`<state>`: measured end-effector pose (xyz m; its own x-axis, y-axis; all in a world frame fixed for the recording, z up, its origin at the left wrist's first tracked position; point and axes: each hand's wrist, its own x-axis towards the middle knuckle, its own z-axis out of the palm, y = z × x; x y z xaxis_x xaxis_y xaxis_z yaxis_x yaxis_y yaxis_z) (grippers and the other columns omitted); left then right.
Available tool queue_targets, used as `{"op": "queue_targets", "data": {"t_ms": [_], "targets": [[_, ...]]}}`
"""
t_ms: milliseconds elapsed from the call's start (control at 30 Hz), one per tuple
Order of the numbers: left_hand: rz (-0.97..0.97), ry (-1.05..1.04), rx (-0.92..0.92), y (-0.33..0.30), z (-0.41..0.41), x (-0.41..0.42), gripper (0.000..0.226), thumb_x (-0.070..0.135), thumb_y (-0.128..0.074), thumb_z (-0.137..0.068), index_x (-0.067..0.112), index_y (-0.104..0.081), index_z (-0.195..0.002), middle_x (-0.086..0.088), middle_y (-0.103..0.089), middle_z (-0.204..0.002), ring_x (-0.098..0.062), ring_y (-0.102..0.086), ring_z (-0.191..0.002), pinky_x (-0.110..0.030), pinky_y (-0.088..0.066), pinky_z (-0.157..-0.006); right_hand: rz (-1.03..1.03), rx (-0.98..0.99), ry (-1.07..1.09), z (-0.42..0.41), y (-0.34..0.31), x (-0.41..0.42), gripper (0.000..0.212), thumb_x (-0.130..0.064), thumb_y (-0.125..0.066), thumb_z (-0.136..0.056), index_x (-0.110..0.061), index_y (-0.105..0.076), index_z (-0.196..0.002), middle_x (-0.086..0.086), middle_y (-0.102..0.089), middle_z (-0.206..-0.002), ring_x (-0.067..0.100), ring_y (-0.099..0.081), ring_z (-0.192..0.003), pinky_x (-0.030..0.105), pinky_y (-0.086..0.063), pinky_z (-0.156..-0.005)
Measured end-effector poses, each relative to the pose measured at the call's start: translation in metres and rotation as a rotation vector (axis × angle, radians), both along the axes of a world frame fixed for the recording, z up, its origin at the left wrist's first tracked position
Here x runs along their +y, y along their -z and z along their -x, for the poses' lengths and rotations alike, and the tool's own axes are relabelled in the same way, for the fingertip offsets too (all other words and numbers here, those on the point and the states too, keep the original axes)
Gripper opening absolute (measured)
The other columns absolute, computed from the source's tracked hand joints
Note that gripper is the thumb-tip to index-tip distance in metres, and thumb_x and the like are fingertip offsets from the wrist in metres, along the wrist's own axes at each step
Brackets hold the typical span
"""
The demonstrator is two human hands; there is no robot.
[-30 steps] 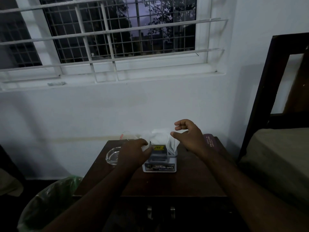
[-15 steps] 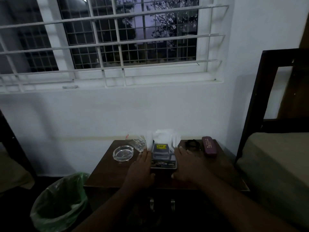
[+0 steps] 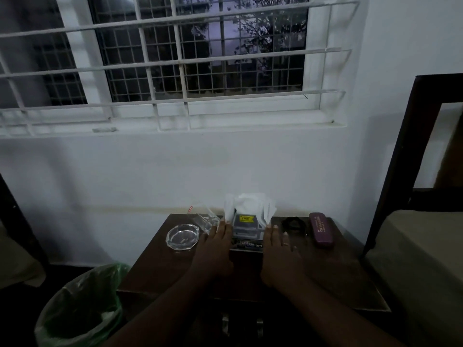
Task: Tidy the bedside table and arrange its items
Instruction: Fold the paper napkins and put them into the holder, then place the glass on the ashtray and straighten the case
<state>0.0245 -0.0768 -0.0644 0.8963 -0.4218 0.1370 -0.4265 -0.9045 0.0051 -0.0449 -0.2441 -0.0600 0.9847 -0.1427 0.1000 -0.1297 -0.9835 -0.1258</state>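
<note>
Two bare forearms reach in from the bottom edge, with no sleeves, watch or bracelets visible. The left hand (image 3: 215, 249) wears nothing. The right hand (image 3: 281, 254) has a thin, pale ring on one finger. Short, light fingernails show on both hands in dim light.

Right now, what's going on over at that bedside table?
A person is tidying it. The left hand and right hand lie flat against either side of a small box with white tissue sticking up, at the middle of the bedside table. A glass ashtray and clear plastic packaging sit to its left; a dark coiled item and a maroon case to its right. A lined bin stands beside the table.
</note>
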Motion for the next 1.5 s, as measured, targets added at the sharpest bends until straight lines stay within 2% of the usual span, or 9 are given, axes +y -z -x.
{"op": "queue_targets", "data": {"t_ms": [300,700,933,1033,1100,1167,1300,1400,1500], "targets": [[0.039,-0.033,-0.024,0.014,-0.063,-0.022,0.095,0.037,-0.055,-0.081,0.019,0.003,-0.154,-0.001,0.005,-0.165,-0.023,0.002,-0.152,-0.052,-0.008,-0.118,0.023,-0.078,0.036,-0.064,0.011,-0.023,0.075,-0.023,-0.038,-0.094,-0.011,0.006,-0.153,0.012,0.002,-0.163,0.037,-0.004,-0.149,0.052,-0.022,-0.117],[0.065,-0.014,-0.065,0.017,-0.086,-0.024,0.096,0.033,-0.056,-0.077,0.017,-0.001,-0.154,-0.006,-0.001,-0.165,-0.030,0.000,-0.151,-0.055,-0.013,-0.117,0.003,-0.080,0.049,-0.086,0.028,-0.030,0.084,-0.029,-0.043,-0.093,-0.018,0.017,-0.151,0.008,0.001,-0.163,0.034,-0.006,-0.150,0.050,-0.027,-0.115],[0.115,0.008,-0.107,0.011,-0.081,-0.022,0.088,0.030,-0.051,-0.075,0.017,-0.012,-0.153,-0.006,-0.013,-0.163,-0.027,-0.008,-0.151,-0.051,-0.016,-0.116,-0.010,-0.078,0.038,-0.087,0.021,-0.032,0.084,-0.033,-0.044,-0.094,-0.018,0.016,-0.151,0.008,-0.005,-0.163,0.033,-0.014,-0.149,0.045,-0.034,-0.111],[0.131,0.023,-0.101,0.007,-0.079,-0.020,0.088,0.033,-0.052,-0.077,0.019,-0.009,-0.153,-0.006,-0.007,-0.164,-0.028,-0.002,-0.151,-0.053,-0.014,-0.116,-0.038,-0.054,0.055,-0.086,0.011,-0.027,0.087,-0.032,-0.047,-0.094,-0.017,0.017,-0.151,0.008,-0.005,-0.163,0.033,-0.014,-0.149,0.045,-0.034,-0.111],[0.168,0.014,-0.127,0.003,-0.076,-0.012,0.095,0.043,-0.052,-0.081,0.021,0.003,-0.154,-0.005,0.011,-0.164,-0.028,0.008,-0.151,-0.055,-0.011,-0.117,-0.063,-0.075,0.068,-0.081,0.002,-0.021,0.092,-0.031,-0.052,-0.093,-0.016,0.019,-0.150,0.009,-0.002,-0.163,0.032,-0.014,-0.149,0.044,-0.034,-0.112],[0.330,-0.067,-0.188,0.002,-0.070,0.007,0.106,0.059,-0.055,-0.080,0.021,0.012,-0.153,-0.004,0.021,-0.161,-0.026,0.012,-0.150,-0.057,-0.010,-0.116,-0.158,-0.162,0.038,-0.074,-0.009,-0.014,0.097,-0.036,-0.058,-0.090,-0.017,0.014,-0.152,0.009,-0.005,-0.163,0.031,-0.019,-0.147,0.044,-0.034,-0.112],[0.696,-0.390,-0.137,0.020,-0.055,0.065,0.139,0.079,-0.071,-0.053,0.021,0.004,-0.154,-0.005,0.006,-0.165,-0.028,-0.004,-0.150,-0.062,-0.016,-0.113,-0.413,-0.484,-0.230,-0.072,-0.025,0.013,0.074,-0.038,-0.066,-0.084,-0.017,-0.029,-0.146,0.004,-0.046,-0.141,0.021,-0.050,-0.125,0.039,-0.049,-0.097],[0.766,-0.497,0.049,0.040,-0.052,0.097,0.157,0.085,-0.070,-0.036,0.018,0.010,-0.153,-0.008,0.006,-0.164,-0.030,-0.003,-0.151,-0.062,-0.015,-0.116,-0.647,-0.348,-0.364,-0.092,-0.033,0.051,0.068,-0.037,-0.072,-0.081,-0.027,-0.037,-0.138,-0.002,-0.051,-0.133,0.013,-0.056,-0.114,0.030,-0.052,-0.089],[0.832,-0.486,0.092,0.048,-0.056,0.107,0.166,0.090,-0.067,-0.028,0.018,0.017,-0.152,-0.008,-0.012,-0.164,-0.027,-0.013,-0.150,-0.059,-0.015,-0.118,-0.623,-0.177,-0.424,-0.129,-0.036,0.087,0.069,-0.036,-0.067,-0.085,-0.022,-0.033,-0.143,0.007,-0.044,-0.142,0.021,-0.050,-0.125,0.038,-0.046,-0.101]]}}
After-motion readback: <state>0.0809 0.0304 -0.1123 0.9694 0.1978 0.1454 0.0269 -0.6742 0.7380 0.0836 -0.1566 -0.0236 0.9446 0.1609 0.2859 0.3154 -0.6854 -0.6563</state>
